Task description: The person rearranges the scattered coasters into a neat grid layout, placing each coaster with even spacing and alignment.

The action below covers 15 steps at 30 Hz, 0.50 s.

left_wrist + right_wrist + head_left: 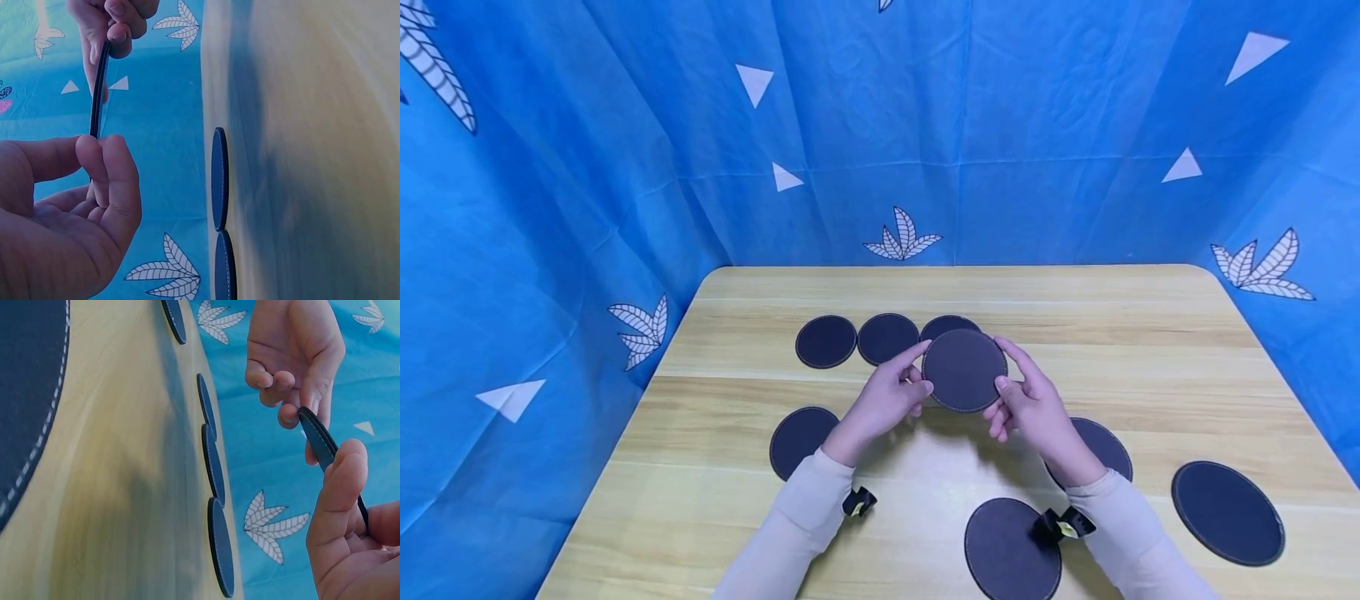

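A round black coaster (965, 370) with a stitched rim is held up above the table between both hands. My left hand (886, 402) pinches its left edge between thumb and fingers; my right hand (1034, 408) pinches the right edge the same way. Edge-on in the left wrist view, the coaster (99, 87) looks thin. Behind it, three like coasters lie in a row: a left one (826, 342), a middle one (887, 337), and a right one (950, 323) partly hidden by the held coaster.
More black coasters lie nearer: one (801, 437) beside the left forearm, one (1105, 450) partly under the right wrist, one (1007, 546) at the front, one (1228, 512) far right. The wooden table (700, 500) meets a blue patterned curtain (1037, 208) at the back.
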{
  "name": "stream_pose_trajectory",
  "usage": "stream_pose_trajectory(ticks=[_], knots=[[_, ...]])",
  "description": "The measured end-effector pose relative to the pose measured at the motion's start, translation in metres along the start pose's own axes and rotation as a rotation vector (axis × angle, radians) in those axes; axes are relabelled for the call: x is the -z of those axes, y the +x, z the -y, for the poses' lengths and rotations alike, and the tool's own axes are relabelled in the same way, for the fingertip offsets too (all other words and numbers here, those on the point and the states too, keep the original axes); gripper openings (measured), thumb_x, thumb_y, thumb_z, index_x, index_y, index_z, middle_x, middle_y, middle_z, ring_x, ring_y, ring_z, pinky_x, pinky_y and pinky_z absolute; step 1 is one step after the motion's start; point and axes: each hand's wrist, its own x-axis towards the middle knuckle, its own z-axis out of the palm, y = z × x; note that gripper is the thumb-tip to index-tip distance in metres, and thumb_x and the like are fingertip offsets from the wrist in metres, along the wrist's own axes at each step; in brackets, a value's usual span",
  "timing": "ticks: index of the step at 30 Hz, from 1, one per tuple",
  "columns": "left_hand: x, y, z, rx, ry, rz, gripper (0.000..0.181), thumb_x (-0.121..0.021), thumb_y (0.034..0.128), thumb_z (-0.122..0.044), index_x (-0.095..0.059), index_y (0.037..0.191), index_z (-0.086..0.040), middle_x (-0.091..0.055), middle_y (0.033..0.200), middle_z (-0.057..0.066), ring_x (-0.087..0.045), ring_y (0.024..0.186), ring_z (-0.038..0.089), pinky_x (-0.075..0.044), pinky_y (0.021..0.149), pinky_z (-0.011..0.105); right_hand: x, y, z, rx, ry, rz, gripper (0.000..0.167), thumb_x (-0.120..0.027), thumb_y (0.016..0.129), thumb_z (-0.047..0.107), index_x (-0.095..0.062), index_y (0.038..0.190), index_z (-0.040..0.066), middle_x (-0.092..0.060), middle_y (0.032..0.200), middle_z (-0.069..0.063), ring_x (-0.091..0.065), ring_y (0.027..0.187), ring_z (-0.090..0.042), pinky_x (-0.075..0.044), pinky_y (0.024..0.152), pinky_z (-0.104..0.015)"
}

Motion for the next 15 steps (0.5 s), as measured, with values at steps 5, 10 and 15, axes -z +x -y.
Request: stream_pose_trajectory(ticks=[5, 10, 15], knots=[[-0.002, 0.006, 0.0, -0.024, -0.005, 0.019, 0.067, -0.062, 0.0955, -0.002, -0.04, 0.157, -0.016, -0.055, 0.084, 0.006, -0.058, 0.059, 0.017, -0.053, 0.06, 0.028, 0.005, 0.002, 0.0, -0.001, 0.003, -0.002, 0.06, -0.037, 0.108, 0.002, -0.019, 0.163, 0.02, -0.057, 0.08, -0.044, -0.062, 0.051, -0.024, -0.056, 0.048, -0.038], [-0.005, 0.012, 0.0, -0.032, -0.034, 0.042, 0.067, -0.061, 0.0956, 0.001, -0.038, 0.157, -0.015, -0.056, 0.081, 0.005, -0.058, 0.059, 0.016, -0.053, 0.06, 0.026, 0.01, 0.003, 0.001, -0.006, 0.001, -0.009, 0.06, -0.036, 0.108, 0.001, -0.018, 0.163, 0.019, -0.057, 0.08, -0.044, -0.062, 0.051, -0.023, -0.056, 0.048, -0.038], [-0.007, 0.017, -0.002, -0.022, -0.067, 0.056, 0.068, -0.06, 0.0955, 0.001, -0.038, 0.157, -0.016, -0.055, 0.08, 0.005, -0.058, 0.059, 0.016, -0.054, 0.062, 0.027, 0.015, 0.006, 0.003, -0.006, -0.005, -0.009, 0.06, -0.036, 0.108, 0.002, -0.018, 0.163, 0.018, -0.059, 0.077, -0.038, -0.062, 0.052, -0.024, -0.056, 0.048, -0.04]])
